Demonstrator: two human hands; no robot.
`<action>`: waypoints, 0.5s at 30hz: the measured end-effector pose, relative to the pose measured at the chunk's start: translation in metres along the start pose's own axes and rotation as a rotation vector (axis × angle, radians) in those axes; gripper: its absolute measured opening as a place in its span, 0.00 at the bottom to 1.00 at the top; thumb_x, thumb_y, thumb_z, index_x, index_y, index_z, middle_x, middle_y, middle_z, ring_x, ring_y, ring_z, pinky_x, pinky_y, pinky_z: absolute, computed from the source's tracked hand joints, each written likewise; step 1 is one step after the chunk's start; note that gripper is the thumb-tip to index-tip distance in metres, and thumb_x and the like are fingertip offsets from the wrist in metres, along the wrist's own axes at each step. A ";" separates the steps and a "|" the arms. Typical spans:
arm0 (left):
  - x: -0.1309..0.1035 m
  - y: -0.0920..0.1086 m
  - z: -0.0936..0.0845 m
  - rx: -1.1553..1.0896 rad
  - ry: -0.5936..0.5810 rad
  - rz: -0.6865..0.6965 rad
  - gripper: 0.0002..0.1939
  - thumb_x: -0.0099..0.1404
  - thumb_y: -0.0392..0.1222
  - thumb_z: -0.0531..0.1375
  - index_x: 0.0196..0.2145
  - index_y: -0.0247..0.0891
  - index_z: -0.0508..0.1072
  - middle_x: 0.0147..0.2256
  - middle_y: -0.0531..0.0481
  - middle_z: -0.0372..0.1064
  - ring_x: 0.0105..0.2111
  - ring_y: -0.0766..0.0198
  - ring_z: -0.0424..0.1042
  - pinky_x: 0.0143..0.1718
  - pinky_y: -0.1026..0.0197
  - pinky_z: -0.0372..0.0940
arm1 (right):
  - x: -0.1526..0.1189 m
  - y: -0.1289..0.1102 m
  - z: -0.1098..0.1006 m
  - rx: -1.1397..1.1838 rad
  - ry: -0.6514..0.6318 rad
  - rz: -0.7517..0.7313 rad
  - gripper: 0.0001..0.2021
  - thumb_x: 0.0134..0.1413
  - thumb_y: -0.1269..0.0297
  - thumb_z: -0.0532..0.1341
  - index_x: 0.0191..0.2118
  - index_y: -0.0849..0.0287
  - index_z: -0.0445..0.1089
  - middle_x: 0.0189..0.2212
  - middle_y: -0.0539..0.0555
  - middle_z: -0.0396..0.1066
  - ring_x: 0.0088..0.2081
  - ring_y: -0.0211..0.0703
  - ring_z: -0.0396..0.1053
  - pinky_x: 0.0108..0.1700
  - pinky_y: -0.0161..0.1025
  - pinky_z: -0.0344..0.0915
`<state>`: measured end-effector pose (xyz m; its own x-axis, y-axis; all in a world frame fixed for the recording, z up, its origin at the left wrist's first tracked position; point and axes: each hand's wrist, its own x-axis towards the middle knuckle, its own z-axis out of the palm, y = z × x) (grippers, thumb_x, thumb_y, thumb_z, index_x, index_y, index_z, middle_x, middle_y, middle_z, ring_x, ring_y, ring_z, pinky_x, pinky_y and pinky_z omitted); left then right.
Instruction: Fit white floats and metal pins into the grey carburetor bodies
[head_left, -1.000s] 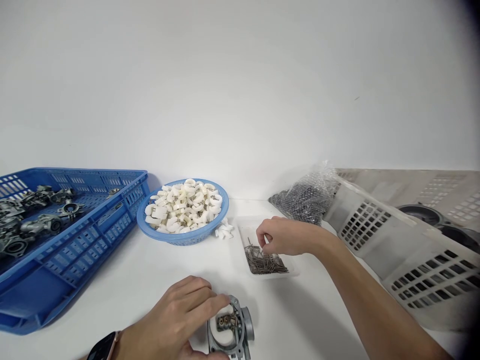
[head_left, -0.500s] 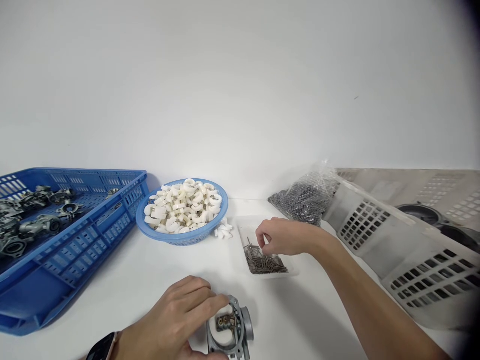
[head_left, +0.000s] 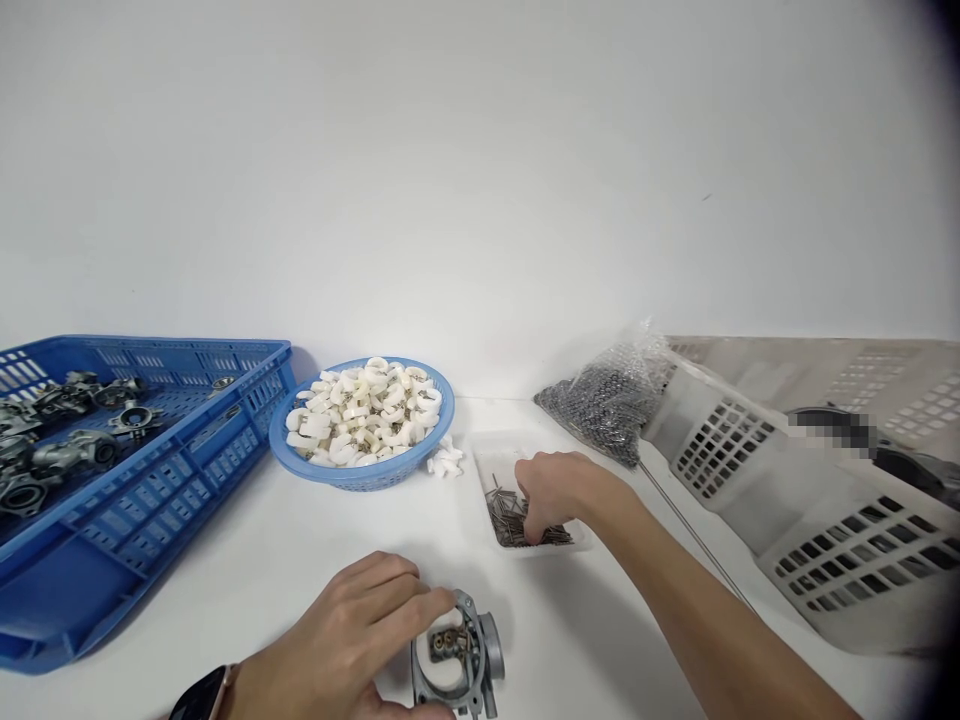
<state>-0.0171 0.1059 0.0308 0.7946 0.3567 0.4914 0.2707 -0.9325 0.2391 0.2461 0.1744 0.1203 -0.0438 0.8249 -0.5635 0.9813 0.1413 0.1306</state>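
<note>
Currently, the right hand (head_left: 566, 490) reached down into a white tray (head_left: 487, 452), its thumb and fingertips narrow together among thin metal pins (head_left: 507, 522); whether a pin sat between them I could not tell. The left hand (head_left: 352, 630) lay over a metal housing (head_left: 466, 652) on the worktop (head_left: 262, 590), on the near side of the tray, gripping it with index at the far edge and thumb at the near one. For a clean pick, I judged, the right fingers needed to part one pin from the tangle and nip it squarely, without dragging neighbours along; a light, even press from the left would serve. The housing lay open face up, its round mouth (head_left: 493, 646) pointing right; its long axis was hard to settle, since the left hand covered one side. The slender pins lay crisscrossed, pointing no single way.
</note>
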 end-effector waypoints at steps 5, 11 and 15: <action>-0.002 0.000 0.001 0.002 -0.021 -0.005 0.28 0.70 0.55 0.63 0.60 0.36 0.64 0.38 0.43 0.74 0.40 0.54 0.74 0.43 0.53 0.70 | 0.006 0.001 0.007 0.008 0.018 -0.048 0.20 0.40 0.66 0.68 0.44 0.59 0.74 0.38 0.59 0.76 0.37 0.54 0.76 0.34 0.40 0.63; -0.002 0.000 0.000 0.004 -0.034 -0.010 0.29 0.71 0.56 0.62 0.61 0.37 0.63 0.41 0.42 0.74 0.41 0.53 0.74 0.43 0.52 0.70 | 0.010 0.001 0.011 0.055 0.000 -0.095 0.20 0.35 0.72 0.65 0.41 0.59 0.75 0.36 0.59 0.76 0.34 0.52 0.75 0.31 0.39 0.63; 0.001 0.001 -0.002 0.014 -0.023 -0.018 0.27 0.72 0.56 0.61 0.60 0.37 0.63 0.40 0.43 0.74 0.41 0.54 0.74 0.43 0.53 0.70 | 0.006 0.009 0.007 0.095 0.016 -0.105 0.13 0.37 0.74 0.63 0.35 0.60 0.75 0.34 0.58 0.76 0.32 0.48 0.73 0.28 0.37 0.60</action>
<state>-0.0175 0.1053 0.0330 0.8020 0.3719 0.4674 0.2923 -0.9268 0.2358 0.2563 0.1768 0.1127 -0.1497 0.8168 -0.5571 0.9844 0.1755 -0.0072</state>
